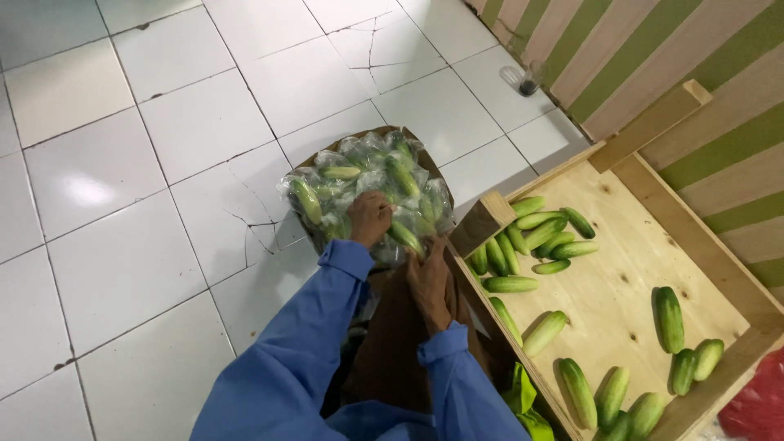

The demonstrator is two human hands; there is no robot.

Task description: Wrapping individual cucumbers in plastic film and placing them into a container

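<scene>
A clear plastic bag full of green cucumbers (359,175) sits in an open brown cardboard box (306,159) on the white tiled floor. My left hand (369,217), in a blue sleeve, is closed on the plastic at the bag's near side. Just below it, my right hand (431,279) rests fingers-down by the bag's lower edge and the box's brown flap; what it grips is unclear. To the right, loose cucumbers (531,237) lie in a shallow wooden bin (621,269).
The bin's wooden rim (482,222) stands right beside my hands. A striped green and tan wall (653,57) rises behind it. A small dark cup (529,82) stands on the floor by the wall. Something red (755,404) shows at the bottom right.
</scene>
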